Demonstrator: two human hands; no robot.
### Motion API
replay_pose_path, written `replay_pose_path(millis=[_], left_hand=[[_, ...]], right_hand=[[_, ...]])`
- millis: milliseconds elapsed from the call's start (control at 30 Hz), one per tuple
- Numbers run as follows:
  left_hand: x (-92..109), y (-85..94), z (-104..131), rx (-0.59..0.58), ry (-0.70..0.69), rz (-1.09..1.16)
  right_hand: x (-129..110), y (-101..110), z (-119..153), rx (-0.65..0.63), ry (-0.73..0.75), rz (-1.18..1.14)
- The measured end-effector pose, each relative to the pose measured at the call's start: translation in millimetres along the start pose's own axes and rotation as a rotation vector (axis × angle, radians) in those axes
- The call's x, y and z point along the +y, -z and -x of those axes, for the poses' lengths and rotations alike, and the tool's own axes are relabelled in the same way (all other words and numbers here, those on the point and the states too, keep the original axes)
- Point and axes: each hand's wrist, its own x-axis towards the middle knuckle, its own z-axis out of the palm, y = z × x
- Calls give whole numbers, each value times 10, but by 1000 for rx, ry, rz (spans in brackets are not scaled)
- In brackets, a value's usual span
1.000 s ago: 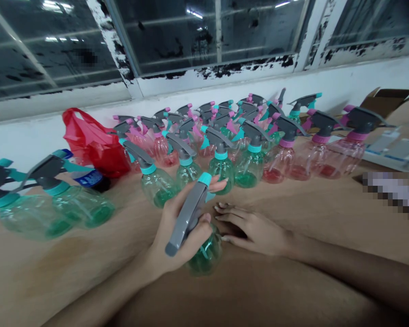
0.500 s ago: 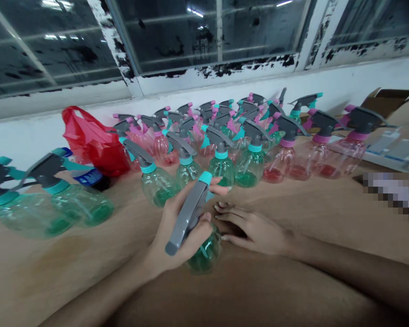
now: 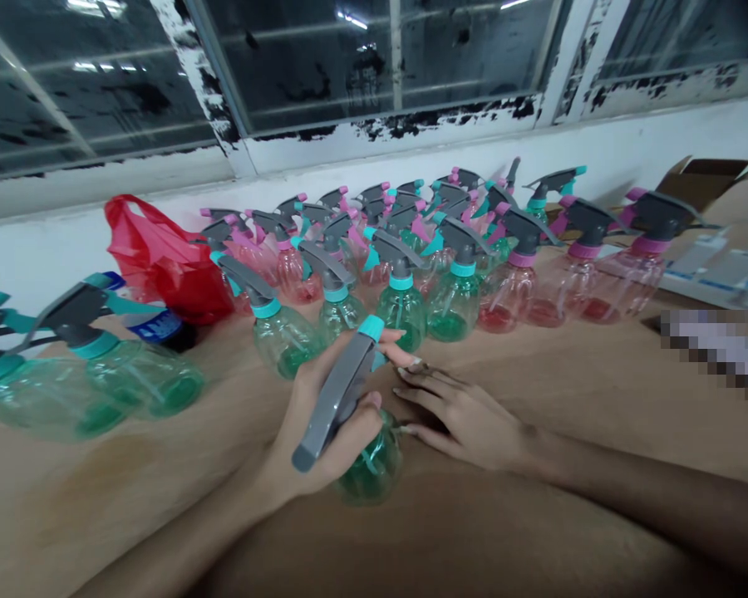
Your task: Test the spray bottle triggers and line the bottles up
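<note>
A green spray bottle [image 3: 369, 469] with a grey trigger head and teal nozzle stands on the table close to me. My left hand [image 3: 324, 415] is wrapped round its head, the index finger reaching forward by the teal trigger. Just right of the bottle, my right hand [image 3: 458, 415] rests low over the table with fingers stretched towards the left hand. Its thumb tip is by the bottle's side; whether it touches the bottle I cannot tell. Beyond my hands stands the nearest row of green spray bottles [image 3: 452, 307], with pink spray bottles [image 3: 504, 295] to their right.
Many more spray bottles crowd behind that row. Two green spray bottles [image 3: 143, 374] stand at the left, near a dark drink bottle [image 3: 168, 326] and a red plastic bag [image 3: 168, 257]. A cardboard box [image 3: 701, 187] and white containers [image 3: 711, 266] are at the right.
The camera view has shifted slightly. My left index finger and the right fingertips now appear closer together. The left hand keeps its hold on the spray bottle.
</note>
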Motion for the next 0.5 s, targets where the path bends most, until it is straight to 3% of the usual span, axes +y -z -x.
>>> replay_pose_path(millis=[300,500], left_hand=[[-15,36,12,-14,-54,120],[9,19,-24,42,-66,12]], right_hand=[[20,-14,-1,-4,17,0],[26,-6,-3,-6,14,-18]])
